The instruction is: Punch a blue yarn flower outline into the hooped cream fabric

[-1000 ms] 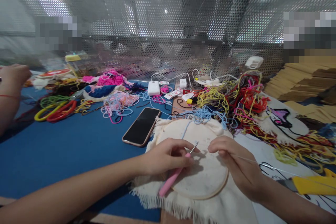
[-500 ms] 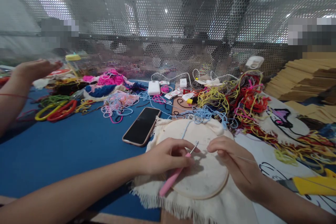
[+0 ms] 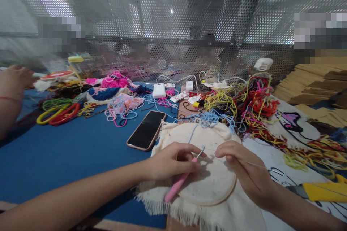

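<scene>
A pink-handled punch needle (image 3: 177, 187) lies slanted in my left hand (image 3: 176, 160), its metal tip pointing up and right over the cream cloth (image 3: 207, 182) stretched in a round hoop. Light blue yarn (image 3: 192, 133) runs over the hoop's top edge down to the cloth near the tip. On the hoop's right side, my right hand (image 3: 242, 162) has its thumb and forefinger pressed together; a thin pale thread crosses this hand, and what the fingertips pinch is too small to name. The cloth's frayed edge hangs below the hoop.
A phone (image 3: 146, 130) lies left of the hoop. Tangled yarn (image 3: 257, 104) is heaped at the right, near yellow-handled scissors (image 3: 322, 190) and brown paper stacks (image 3: 311, 81). Red and yellow scissors handles (image 3: 65, 114) lie left. Another person's arm (image 3: 11, 97) reaches in at the far left.
The other person's hand at the far left has moved left and a little lower. My two hands and the punch needle have hardly moved.
</scene>
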Motion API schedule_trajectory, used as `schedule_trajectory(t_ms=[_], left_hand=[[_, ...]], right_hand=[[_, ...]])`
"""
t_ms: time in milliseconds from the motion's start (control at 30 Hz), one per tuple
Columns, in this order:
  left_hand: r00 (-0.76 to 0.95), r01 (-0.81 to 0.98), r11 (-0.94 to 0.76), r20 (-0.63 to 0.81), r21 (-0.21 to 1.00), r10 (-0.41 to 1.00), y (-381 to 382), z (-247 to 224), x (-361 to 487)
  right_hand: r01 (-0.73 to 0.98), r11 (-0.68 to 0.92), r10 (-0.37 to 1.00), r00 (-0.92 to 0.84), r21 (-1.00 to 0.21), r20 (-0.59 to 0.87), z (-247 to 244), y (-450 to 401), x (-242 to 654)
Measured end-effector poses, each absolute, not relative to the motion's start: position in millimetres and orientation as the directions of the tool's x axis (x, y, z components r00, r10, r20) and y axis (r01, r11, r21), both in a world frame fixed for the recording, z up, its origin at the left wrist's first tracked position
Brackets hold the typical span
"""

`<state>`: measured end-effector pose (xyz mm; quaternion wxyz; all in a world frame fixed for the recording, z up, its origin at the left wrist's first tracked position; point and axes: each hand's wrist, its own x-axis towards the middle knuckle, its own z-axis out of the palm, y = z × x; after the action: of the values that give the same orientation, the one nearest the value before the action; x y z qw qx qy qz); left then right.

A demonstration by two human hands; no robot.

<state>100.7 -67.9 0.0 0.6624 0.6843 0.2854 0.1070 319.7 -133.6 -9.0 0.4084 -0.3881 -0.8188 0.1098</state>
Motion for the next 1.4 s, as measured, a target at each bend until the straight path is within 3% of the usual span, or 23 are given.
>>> schedule_trajectory(t_ms=[500, 733, 833, 967, 1100, 1167, 1300, 1400], left_hand=[[0.815, 0.237, 0.033, -0.217, 0.971, 0.536, -68.3, -0.7, 100.5], [0.829, 0.243, -0.024, -0.195, 0.970, 0.524, -67.9, 0.8, 99.8], [0.821, 0.248, 0.017, -0.219, 0.969, 0.528, -68.3, 0.6, 100.5], [0.818, 0.250, 0.070, -0.250, 0.966, 0.518, -69.1, -0.1, 101.4], [0.799, 0.246, 0.079, -0.248, 0.966, 0.548, -69.1, -3.1, 100.7], [0.795, 0.245, 0.070, -0.242, 0.967, 0.556, -68.8, -4.7, 100.3], [0.794, 0.263, 0.040, -0.240, 0.964, 0.559, -68.4, -3.9, 100.7], [0.804, 0.269, -0.003, -0.223, 0.963, 0.552, -69.3, 0.4, 101.1]], right_hand=[[0.556, 0.678, 0.726, -0.405, -0.481, 0.556, -6.5, -132.7, 318.6], [0.555, 0.651, 0.759, -0.466, -0.517, 0.455, -7.9, -131.3, 314.6], [0.521, 0.640, 0.765, -0.356, -0.565, 0.537, -7.4, -131.8, 315.9], [0.473, 0.567, 0.781, -0.047, -0.674, 0.623, -2.2, -128.8, 321.5], [0.540, 0.358, 0.880, 0.077, -0.761, 0.469, 7.8, -121.3, 333.5], [0.670, 0.261, 0.920, 0.045, -0.695, 0.389, 12.8, -117.5, 340.2], [0.925, 0.089, 0.937, 0.048, -0.370, 0.346, 17.6, -111.4, 347.6], [0.943, 0.033, 0.919, 0.102, -0.331, 0.381, 15.3, -110.7, 344.7]])
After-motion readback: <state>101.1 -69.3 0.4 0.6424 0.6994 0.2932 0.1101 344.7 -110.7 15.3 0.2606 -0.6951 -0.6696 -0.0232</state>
